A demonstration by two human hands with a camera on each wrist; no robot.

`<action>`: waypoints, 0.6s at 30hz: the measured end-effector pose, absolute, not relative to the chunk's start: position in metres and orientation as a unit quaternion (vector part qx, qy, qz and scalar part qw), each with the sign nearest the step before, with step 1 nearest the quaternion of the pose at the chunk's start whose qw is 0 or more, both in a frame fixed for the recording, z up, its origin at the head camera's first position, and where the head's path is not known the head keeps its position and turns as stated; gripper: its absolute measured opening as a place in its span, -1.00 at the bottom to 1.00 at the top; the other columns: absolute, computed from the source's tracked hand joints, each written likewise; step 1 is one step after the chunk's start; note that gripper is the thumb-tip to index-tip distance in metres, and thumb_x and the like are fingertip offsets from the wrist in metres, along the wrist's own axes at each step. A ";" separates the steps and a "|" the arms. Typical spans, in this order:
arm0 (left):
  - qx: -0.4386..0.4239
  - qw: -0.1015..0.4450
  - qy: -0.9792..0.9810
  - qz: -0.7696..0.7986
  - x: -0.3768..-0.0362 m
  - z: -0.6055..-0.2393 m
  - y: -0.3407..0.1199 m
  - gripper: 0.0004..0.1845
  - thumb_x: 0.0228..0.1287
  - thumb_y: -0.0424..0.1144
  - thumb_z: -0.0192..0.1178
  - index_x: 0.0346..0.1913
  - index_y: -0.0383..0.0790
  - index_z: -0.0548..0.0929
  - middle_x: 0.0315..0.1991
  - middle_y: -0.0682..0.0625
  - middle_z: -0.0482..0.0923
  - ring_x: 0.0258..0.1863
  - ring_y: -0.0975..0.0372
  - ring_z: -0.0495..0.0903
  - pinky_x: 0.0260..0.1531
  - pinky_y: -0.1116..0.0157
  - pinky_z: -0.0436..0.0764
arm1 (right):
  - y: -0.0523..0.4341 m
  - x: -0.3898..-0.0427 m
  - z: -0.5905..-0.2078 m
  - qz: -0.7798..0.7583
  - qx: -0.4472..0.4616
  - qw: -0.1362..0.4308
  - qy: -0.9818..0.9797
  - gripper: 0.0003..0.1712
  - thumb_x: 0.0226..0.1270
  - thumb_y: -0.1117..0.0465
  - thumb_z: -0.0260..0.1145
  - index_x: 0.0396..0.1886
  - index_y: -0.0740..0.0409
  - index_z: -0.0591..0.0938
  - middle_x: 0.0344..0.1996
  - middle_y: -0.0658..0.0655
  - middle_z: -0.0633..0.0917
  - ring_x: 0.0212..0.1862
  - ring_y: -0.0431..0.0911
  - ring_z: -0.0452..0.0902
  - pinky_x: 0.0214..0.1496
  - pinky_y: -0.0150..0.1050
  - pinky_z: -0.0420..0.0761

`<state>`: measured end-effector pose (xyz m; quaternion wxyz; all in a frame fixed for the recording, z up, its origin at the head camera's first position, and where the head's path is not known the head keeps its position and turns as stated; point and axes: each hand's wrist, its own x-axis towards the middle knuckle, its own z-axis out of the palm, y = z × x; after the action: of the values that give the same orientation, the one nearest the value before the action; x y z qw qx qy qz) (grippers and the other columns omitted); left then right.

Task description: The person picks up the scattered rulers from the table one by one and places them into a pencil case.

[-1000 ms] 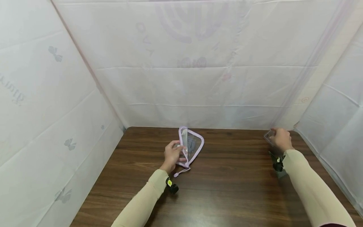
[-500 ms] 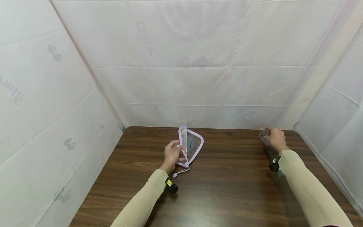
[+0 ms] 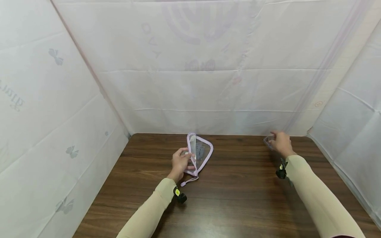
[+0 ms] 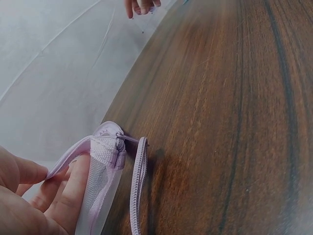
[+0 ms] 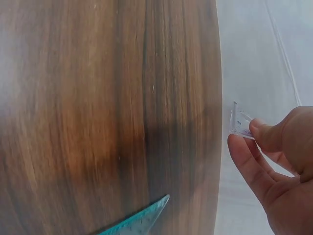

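My left hand (image 3: 179, 162) holds a see-through zip pouch (image 3: 210, 152) with lilac edging near the back of the table. In the left wrist view the thumb and fingers pinch one lilac edge, the mouth gapes, and a zip pull cord (image 4: 138, 183) hangs from the corner. A bluish printed piece shows through the pouch's clear side. At the back right, my right hand (image 3: 282, 144) pinches a small clear plastic piece (image 5: 240, 123) with straight edges and faint marks between thumb and fingers. Its kind is not clear from these views.
A teal-edged set square (image 5: 139, 221) lies on the brown wooden table (image 3: 232, 198) under my right wrist. White printed sheeting (image 3: 190, 92) rises behind the table and along both sides.
My right hand has moved left along the back of the table, carrying the clear plastic piece. The left hand and the pouch have stayed almost still.
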<state>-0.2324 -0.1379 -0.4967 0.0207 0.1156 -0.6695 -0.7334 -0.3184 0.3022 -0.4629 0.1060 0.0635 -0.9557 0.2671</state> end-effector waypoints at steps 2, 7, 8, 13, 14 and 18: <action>0.116 0.021 -0.669 -0.734 -0.233 -0.497 -0.138 -0.71 0.44 -0.47 0.20 0.16 -0.33 0.57 -0.12 -0.30 0.76 -0.30 -0.02 0.76 -0.49 0.02 0.82 | 0.298 -0.318 -0.462 0.271 0.063 0.104 -0.955 -0.42 0.27 0.43 0.38 0.27 0.55 0.49 -0.23 0.42 0.63 -0.31 0.15 0.48 -0.43 -0.05 0.56; 0.118 0.021 -0.669 -0.734 -0.233 -0.497 -0.138 -0.71 0.43 -0.47 0.20 0.16 -0.32 0.57 -0.12 -0.30 0.76 -0.29 -0.03 0.76 -0.50 0.03 0.81 | 0.287 -0.319 -0.462 0.278 0.069 0.110 -0.952 -0.43 0.25 0.43 0.38 0.24 0.54 0.51 -0.19 0.45 0.65 -0.21 0.24 0.52 -0.31 0.14 0.63; 0.119 0.021 -0.669 -0.734 -0.233 -0.497 -0.138 -0.71 0.43 -0.47 0.20 0.16 -0.32 0.57 -0.12 -0.30 0.76 -0.29 -0.03 0.76 -0.50 0.03 0.82 | 0.285 -0.320 -0.462 0.279 0.071 0.111 -0.951 -0.44 0.25 0.42 0.38 0.24 0.55 0.51 -0.18 0.46 0.64 -0.21 0.25 0.52 -0.31 0.16 0.63; 0.120 0.020 -0.674 -0.729 -0.233 -0.497 -0.138 -0.70 0.44 -0.45 0.21 0.17 -0.30 0.57 -0.09 -0.29 0.75 -0.25 -0.06 0.77 -0.47 0.01 0.82 | 0.274 -0.320 -0.464 0.286 0.073 0.115 -0.948 -0.45 0.26 0.44 0.38 0.24 0.54 0.53 -0.14 0.47 0.64 -0.18 0.25 0.52 -0.29 0.13 0.63; 0.120 0.019 -0.675 -0.728 -0.233 -0.497 -0.138 -0.70 0.44 -0.44 0.22 0.18 -0.30 0.57 -0.09 -0.30 0.75 -0.24 -0.07 0.77 -0.47 0.01 0.82 | 0.272 -0.320 -0.464 0.288 0.073 0.115 -0.948 -0.46 0.26 0.44 0.38 0.24 0.53 0.53 -0.13 0.47 0.64 -0.18 0.24 0.52 -0.31 0.10 0.63; 0.118 0.020 -0.676 -0.727 -0.232 -0.498 -0.138 -0.69 0.45 -0.44 0.22 0.19 -0.31 0.56 -0.07 -0.32 0.74 -0.22 -0.09 0.76 -0.47 0.01 0.82 | 0.263 -0.321 -0.464 0.299 0.073 0.112 -0.945 -0.45 0.28 0.45 0.39 0.25 0.53 0.52 -0.15 0.46 0.64 -0.27 0.17 0.54 -0.42 -0.09 0.59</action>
<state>-0.2323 -0.1385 -0.4981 0.0195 0.1184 -0.6762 -0.7269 -0.3211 0.2630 -0.4640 0.1121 0.0729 -0.9449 0.2988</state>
